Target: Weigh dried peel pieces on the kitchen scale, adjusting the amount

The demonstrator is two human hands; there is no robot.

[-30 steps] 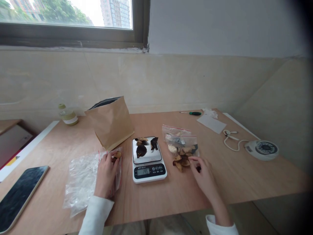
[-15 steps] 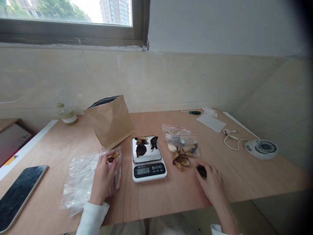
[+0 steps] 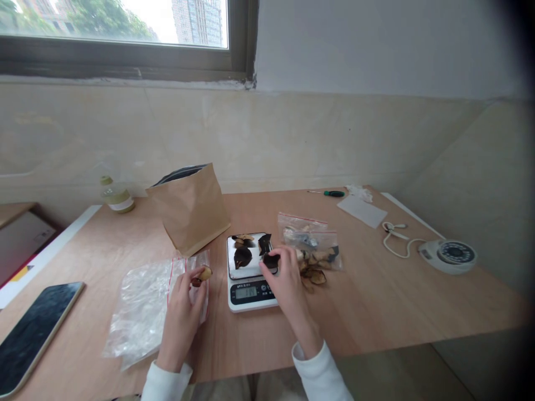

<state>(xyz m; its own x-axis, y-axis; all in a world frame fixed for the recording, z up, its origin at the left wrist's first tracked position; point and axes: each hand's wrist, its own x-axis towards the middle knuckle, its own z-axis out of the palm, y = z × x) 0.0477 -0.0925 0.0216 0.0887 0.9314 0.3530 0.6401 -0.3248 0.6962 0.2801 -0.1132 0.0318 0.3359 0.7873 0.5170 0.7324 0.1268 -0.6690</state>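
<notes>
A digital kitchen scale [image 3: 251,293] stands mid-table with several dark, dried pieces [image 3: 243,257] on its shiny plate. My right hand [image 3: 288,278] is over the plate's right side, its fingers closed on a dark dried piece [image 3: 271,260]; whether that piece touches the plate I cannot tell. Left of the scale, my left hand [image 3: 186,303] pinches a tan and brown dried slice [image 3: 204,273] above clear zip bags [image 3: 140,309]. Loose dried slices [image 3: 311,277] lie to the right, by filled zip bags [image 3: 311,238], partly hidden by my right hand.
A brown paper bag [image 3: 193,214] stands open behind the clear bags. A phone [image 3: 37,334] lies at left, a bottle [image 3: 117,196] behind it. Toward the back right are a screwdriver [image 3: 333,194], a white sheet [image 3: 361,210] and a white corded device [image 3: 448,256].
My right hand has moved left from the table to the scale, carrying the dark piece. My left hand has shifted slightly right with its slice.
</notes>
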